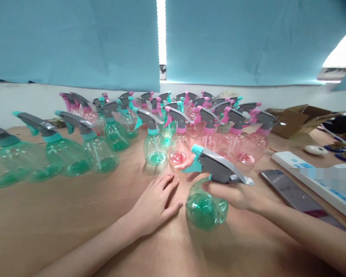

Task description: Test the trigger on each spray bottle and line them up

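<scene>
My right hand (230, 194) is wrapped round the neck of a green spray bottle (206, 211) with a grey and turquoise trigger head. That bottle is tilted, and its nozzle end points to the left and away from me. Flat on the wooden table (127, 246) lies my left hand (158, 202), its fingers stretched out and nothing in it. Just beyond the hands stand a clear green spray bottle (155, 150) and a pink spray bottle (179, 148). Part of my right hand's fingers is hidden behind the held bottle's trigger.
More green spray bottles (100, 154) stand at the left, and several pink ones (255, 146) fill the back. On the right lie a phone (288, 192), a white power strip (314, 177) and a white mouse (315, 150). Behind them is an open cardboard box (298, 121).
</scene>
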{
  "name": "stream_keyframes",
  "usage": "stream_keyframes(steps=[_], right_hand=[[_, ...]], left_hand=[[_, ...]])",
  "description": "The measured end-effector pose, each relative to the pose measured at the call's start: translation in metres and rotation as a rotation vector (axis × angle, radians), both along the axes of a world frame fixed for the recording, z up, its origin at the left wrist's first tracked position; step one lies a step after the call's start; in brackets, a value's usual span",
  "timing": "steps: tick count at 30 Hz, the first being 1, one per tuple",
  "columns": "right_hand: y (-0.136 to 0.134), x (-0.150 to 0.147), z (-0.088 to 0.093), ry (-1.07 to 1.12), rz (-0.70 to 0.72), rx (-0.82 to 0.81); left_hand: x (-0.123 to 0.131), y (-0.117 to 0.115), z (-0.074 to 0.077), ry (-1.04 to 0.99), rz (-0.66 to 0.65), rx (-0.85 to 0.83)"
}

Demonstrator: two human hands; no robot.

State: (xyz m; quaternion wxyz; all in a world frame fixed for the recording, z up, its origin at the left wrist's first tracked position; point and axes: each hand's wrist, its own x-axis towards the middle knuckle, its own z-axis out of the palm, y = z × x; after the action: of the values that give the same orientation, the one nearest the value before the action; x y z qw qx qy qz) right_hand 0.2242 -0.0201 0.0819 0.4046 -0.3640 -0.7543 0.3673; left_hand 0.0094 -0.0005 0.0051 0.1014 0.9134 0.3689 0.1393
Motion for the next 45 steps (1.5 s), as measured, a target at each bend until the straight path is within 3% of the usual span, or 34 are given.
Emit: stream_keyframes(steps=[8,18,25,29,34,41,45], right_hand=[[0.0,-0.009,0.006,-0.008,-0.043,0.099],[0.003,-0.008,-0.001,0.102,0.048,0.096],[0.002,-0.013,-0.01,0.165,-0.071,0.151],[0.006,-0.031,-0.019,0.193,-0.047,0.192],[0.012,-0.067,-0.015,0.188,-0.018,0.216],[0.026,-0.098,0.002,-0.005,0.01,0.368],[0.037,-0.115,0.002,-0.066,0.013,0.305]], left_hand=[[0.001,-0.002,-0.002,0.017,0.006,0.039],[-0.001,-0.003,0.001,-0.042,-0.06,-0.03],[0.009,-0.025,0.011,-0.316,-0.108,-0.235],[0.007,-0.033,0.01,-0.476,-0.03,-0.331],[-0.017,-0.039,0.007,-0.491,0.147,-0.345],[-0.072,-0.029,0.018,-0.433,0.23,-0.233],[-0.1,-0.015,0.019,-0.421,0.253,-0.18]])
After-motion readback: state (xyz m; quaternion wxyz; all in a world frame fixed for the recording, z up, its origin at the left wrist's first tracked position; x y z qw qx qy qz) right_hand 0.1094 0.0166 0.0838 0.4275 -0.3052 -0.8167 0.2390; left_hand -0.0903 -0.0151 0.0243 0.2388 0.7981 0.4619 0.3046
